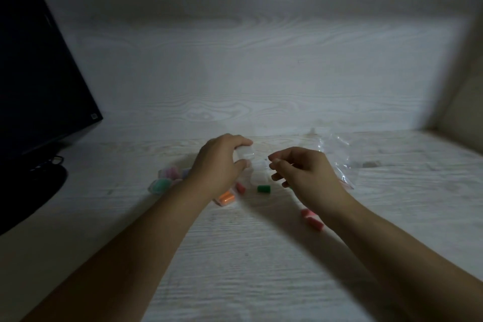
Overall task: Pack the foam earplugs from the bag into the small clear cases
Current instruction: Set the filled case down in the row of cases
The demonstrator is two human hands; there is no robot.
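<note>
Mid-frame, over a pale wood-grain table (261,256), the left hand (222,162) curls its fingers and thumb round a small clear case (244,155), held just above the surface. The right hand (300,172), beside it, has fingers loosely curled with thumb and forefinger tips close together; whether they pinch anything is too blurred to tell. Packing appears partly done: filled cases (167,178) with pastel and green plugs sit left of the left wrist, and a case of orange plugs (226,198) lies under that hand. Loose plugs remain on the table: a green plug (263,189) between the hands, a red plug (240,187) beside it, and pink plugs (312,219) under the right wrist. The crumpled clear bag (337,154) lies right of centre, its contents unclear. A dark monitor (39,73) fills the upper left.
</note>
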